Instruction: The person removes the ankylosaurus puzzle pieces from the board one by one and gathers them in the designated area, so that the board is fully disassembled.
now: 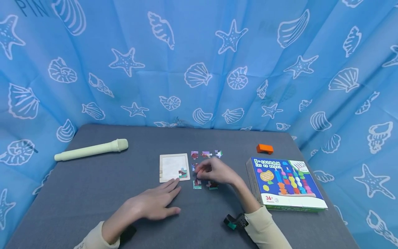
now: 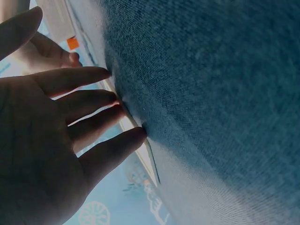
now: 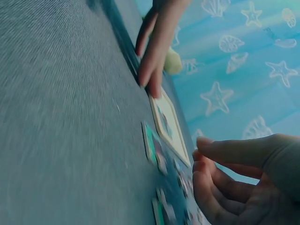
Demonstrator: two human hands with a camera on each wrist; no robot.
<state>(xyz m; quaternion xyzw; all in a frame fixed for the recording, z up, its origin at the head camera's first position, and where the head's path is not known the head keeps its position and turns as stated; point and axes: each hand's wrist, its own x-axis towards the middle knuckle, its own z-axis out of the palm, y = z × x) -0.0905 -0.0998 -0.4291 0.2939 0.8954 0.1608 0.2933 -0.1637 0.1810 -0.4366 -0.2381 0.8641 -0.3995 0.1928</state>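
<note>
My left hand (image 1: 155, 204) lies with fingers spread on the table, fingertips at the near edge of a square wooden puzzle tray (image 1: 160, 169). In the left wrist view the fingers (image 2: 93, 101) reach straight to that edge. One jigsaw piece (image 1: 183, 173) lies in the tray's near right corner. My right hand (image 1: 216, 170) is over the loose jigsaw pieces (image 1: 197, 184) right of the tray, fingers bent. In the right wrist view its thumb and index fingertips (image 3: 204, 144) come close together; I cannot tell whether they pinch a piece. The hand hides part of the pieces.
A pale green microphone-shaped stick (image 1: 91, 150) lies at the back left. On the right are a boxed bead set (image 1: 286, 183) and an orange arched block (image 1: 264, 149). A blue shell-print curtain (image 1: 199, 62) hangs behind the grey table (image 1: 93, 193).
</note>
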